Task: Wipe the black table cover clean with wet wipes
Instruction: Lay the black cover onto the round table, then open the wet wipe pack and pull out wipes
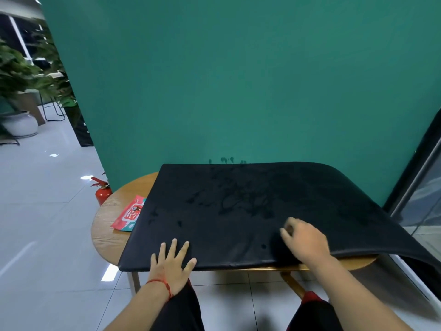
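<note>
At the near edge of the black table cover [238,225], the left hand [171,266] lies flat with its fingers spread, holding nothing (a red string [160,284] is on its wrist); further in, on the cover's right side, the right hand [304,240] has curled fingers, but it is blurry, so I cannot tell if it grips a wipe; the cover's middle has wet marks; just left of the cover a pack of wet wipes [130,212] lies on the wooden table [107,235]; behind the cover stands a green wall [238,80].

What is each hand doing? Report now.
Left hand: open, fingers spread flat on the black rectangular table cover.
Right hand: curled on the cover, blurred; whether it holds anything cannot be told.
</note>
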A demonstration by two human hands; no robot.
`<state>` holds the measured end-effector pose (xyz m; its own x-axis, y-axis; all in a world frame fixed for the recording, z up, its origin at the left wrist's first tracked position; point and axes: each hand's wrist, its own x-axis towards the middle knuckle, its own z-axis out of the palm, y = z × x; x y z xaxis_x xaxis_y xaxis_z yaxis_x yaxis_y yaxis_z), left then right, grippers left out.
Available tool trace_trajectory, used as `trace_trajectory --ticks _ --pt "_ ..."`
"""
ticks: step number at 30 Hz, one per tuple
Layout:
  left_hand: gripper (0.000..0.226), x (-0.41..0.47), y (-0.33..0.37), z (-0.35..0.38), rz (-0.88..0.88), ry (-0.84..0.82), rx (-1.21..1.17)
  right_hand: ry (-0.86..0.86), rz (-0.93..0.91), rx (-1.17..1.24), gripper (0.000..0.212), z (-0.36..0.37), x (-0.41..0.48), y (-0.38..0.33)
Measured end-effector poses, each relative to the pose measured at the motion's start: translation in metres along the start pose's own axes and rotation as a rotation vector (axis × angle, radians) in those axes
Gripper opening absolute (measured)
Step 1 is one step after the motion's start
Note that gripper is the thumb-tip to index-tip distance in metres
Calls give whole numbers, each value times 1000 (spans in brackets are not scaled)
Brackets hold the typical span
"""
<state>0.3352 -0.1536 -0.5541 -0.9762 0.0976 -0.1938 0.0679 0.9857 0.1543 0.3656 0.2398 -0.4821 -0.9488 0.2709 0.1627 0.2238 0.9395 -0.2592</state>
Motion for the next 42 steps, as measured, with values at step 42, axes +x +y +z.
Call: trace_trajectory --ticks 42 --pt "26 127 -102 -145 -28 228 -1268 -395 123 1153 38 136 88 -330"
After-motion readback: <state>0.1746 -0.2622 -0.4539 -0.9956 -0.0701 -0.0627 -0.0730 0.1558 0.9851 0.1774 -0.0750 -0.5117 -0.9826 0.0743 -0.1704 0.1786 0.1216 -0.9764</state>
